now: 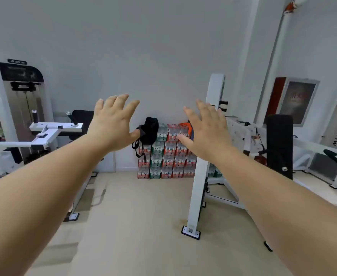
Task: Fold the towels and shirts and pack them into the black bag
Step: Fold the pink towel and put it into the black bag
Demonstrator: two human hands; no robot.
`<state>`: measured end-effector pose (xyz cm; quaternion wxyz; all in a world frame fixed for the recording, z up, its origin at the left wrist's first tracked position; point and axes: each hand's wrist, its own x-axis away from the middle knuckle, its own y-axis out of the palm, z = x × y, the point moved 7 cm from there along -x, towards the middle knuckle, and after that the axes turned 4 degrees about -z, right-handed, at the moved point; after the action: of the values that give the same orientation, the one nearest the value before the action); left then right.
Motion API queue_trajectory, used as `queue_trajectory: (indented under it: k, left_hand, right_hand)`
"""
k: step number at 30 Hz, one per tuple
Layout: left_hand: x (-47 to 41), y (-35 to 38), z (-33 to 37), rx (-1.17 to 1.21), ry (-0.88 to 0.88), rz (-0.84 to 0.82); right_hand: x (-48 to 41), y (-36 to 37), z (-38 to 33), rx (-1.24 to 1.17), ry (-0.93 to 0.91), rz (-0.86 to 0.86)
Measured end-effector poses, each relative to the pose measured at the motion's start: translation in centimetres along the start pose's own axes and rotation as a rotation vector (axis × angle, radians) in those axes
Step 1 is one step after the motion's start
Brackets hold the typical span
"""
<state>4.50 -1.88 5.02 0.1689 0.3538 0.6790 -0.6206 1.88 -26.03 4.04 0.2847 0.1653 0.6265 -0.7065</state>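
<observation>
Both arms are held out in front. The left hand [111, 122] and the right hand [205, 128] are spread wide, and nothing is held in either. The black bag [150, 129] is seen by the wall [163, 56], set on top of a stack of water bottle packs [169, 156], well apart from both hands. It looks soft, floppy and light, so it can likely be lifted by the straps [138, 149] that hang down its side. What is inside the bag cannot be seen. The packs are filled with bottles. No towels or shirts are seen here.
</observation>
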Motion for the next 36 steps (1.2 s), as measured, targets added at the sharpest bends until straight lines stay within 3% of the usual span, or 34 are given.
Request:
queue_trajectory:
  k: [8, 17, 36]
  left_hand:
    - [-8.9, 13.1, -6.4, 0.038, 0.084, -0.081]
    - [-20.0, 28.3, -11.8, 0.1, 0.105, -0.154]
    - [-48.9, 64.5, -4.4, 0.174, 0.113, -0.344]
  right_hand:
    - [-13.2, 11.3, -2.4, 0.016, 0.08, -0.097]
    - [-24.7, 25.1, -0.4, 0.036, 0.151, -0.151]
    - [-50.0, 59.2, 19.3, -0.082, 0.242, -0.32]
